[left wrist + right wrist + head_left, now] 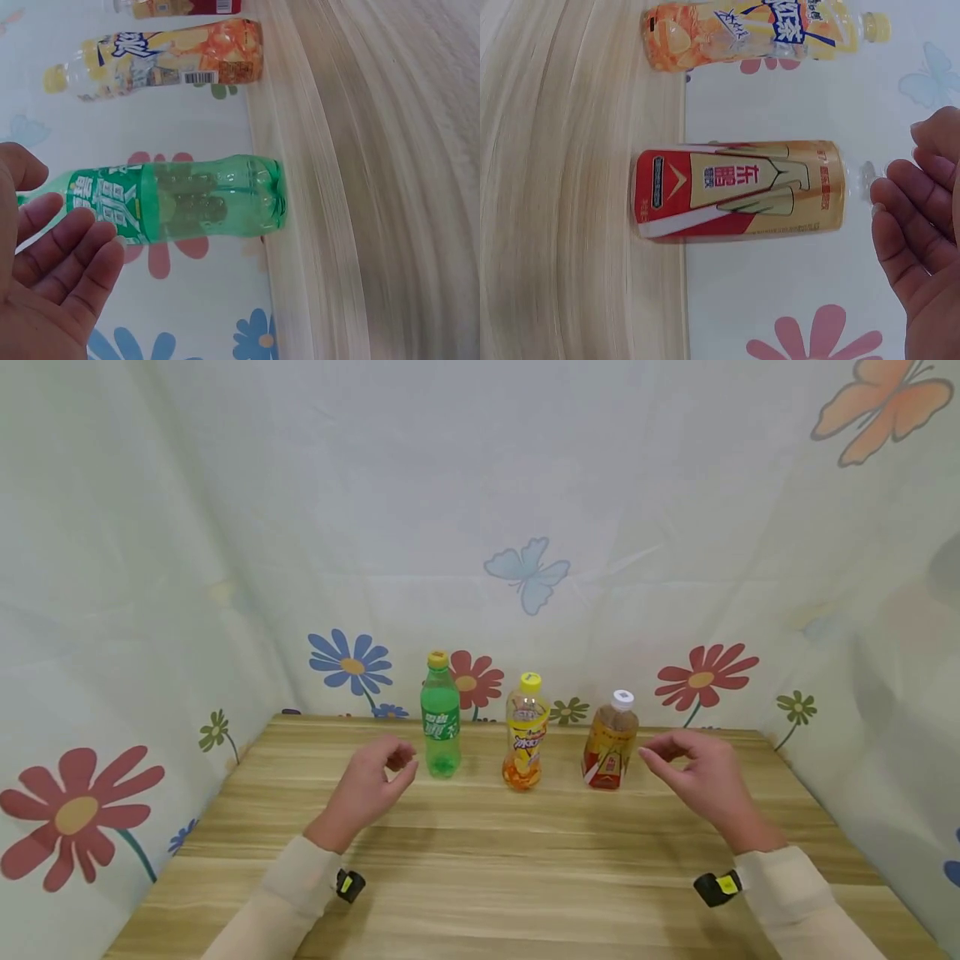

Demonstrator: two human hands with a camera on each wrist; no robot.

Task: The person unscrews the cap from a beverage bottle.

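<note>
Three bottles stand upright in a row near the back of the wooden table [480, 877]. The green bottle [440, 727] [187, 199] with a yellow cap is on the left. In the middle is the orange-yellow bottle [525, 745] [161, 56] [742, 34], and the gold-and-red bottle [611, 741] [739, 190] with a white cap is on the right. My left hand [371, 785] [45, 277] hovers just left of the green bottle, fingers loosely curled, holding nothing. My right hand [693, 772] [926, 247] hovers just right of the gold-and-red bottle, also relaxed and holding nothing.
A pale cloth printed with flowers and butterflies [528, 572] hangs close behind the bottles and along both sides of the table. Bare wood lies between my forearms and the table's front edge.
</note>
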